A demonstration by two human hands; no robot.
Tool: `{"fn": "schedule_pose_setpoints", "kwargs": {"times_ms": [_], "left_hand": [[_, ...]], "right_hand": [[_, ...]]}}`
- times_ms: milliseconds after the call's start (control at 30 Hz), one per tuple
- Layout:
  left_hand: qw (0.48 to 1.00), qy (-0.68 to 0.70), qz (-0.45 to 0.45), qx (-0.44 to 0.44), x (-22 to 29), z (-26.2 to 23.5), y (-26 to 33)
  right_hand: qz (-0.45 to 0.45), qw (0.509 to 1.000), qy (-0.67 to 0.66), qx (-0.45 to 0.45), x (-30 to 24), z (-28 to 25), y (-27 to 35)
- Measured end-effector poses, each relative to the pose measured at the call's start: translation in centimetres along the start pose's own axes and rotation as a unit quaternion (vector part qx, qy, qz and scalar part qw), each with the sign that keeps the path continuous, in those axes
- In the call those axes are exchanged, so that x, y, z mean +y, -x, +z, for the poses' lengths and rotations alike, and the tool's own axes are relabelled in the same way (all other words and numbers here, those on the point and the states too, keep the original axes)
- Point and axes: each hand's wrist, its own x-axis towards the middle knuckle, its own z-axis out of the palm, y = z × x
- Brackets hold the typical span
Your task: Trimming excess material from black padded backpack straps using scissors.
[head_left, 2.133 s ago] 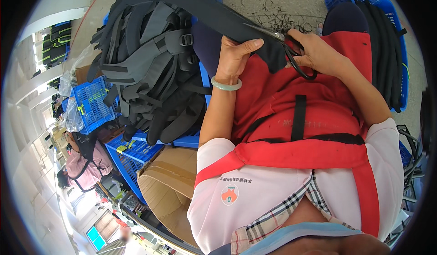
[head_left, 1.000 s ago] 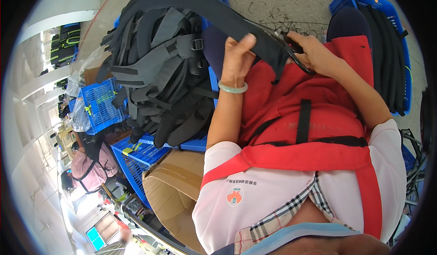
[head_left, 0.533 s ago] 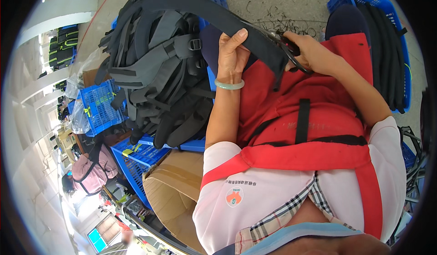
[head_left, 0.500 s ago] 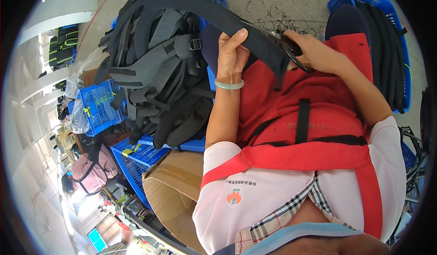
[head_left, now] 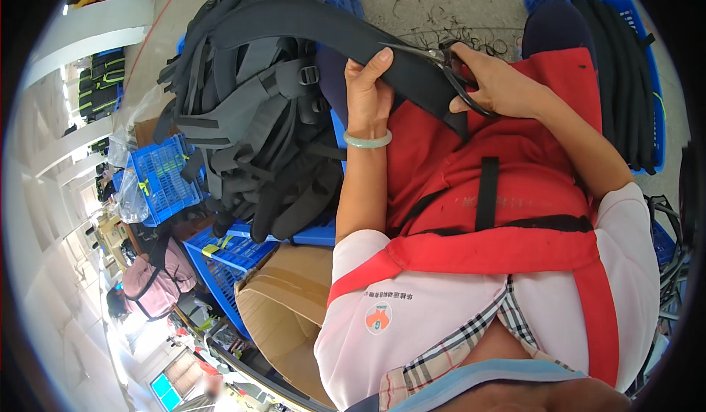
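A long, curved black padded strap (head_left: 316,32) runs from the pile at the left across to my lap. My left hand (head_left: 370,92) pinches it near its end, thumb on top. In my right hand (head_left: 507,84) is a pair of black-handled scissors (head_left: 458,81), fingers through the loops. The scissor blades lie along the strap's far edge and point toward my left thumb; whether they are parted is hard to make out. The strap's tip hangs over the red apron (head_left: 507,151) on my lap.
A heap of black and grey straps (head_left: 257,110) fills blue crates on my left. An open cardboard box (head_left: 287,302) stands nearer. At the right, a blue crate (head_left: 658,103) holds long black pieces. Dark thread scraps (head_left: 471,38) litter the floor ahead. Another person in pink (head_left: 151,283) is far left.
The strap has dipped slightly, its flat face turning more toward me. My right hand has shifted a little left, and the scissor blades now show along the strap's edge.
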Motion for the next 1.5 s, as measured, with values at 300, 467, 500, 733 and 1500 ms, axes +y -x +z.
{"fn": "schedule_pose_setpoints", "kwargs": {"times_ms": [300,467,500,733,1500], "left_hand": [[0.999,0.042,-0.028,-0.018,-0.3,-0.3,0.1],[0.998,0.045,-0.042,-0.004,-0.2,0.0,0.1],[0.998,0.045,-0.036,-0.007,-0.2,-0.1,0.1],[0.998,0.05,-0.026,-0.031,-0.1,-0.8,-0.1],[0.998,0.046,0.004,-0.039,0.3,0.4,-0.4]], "right_hand": [[0.015,1.0,0.024,0.01,0.1,0.2,-0.4],[0.056,0.998,-0.003,-0.033,0.2,0.0,-0.3],[0.008,1.0,0.009,0.002,0.3,0.2,0.1],[-0.04,0.997,0.012,0.069,0.5,1.1,1.1],[0.02,0.995,-0.026,0.089,0.3,1.5,-0.1]]}}
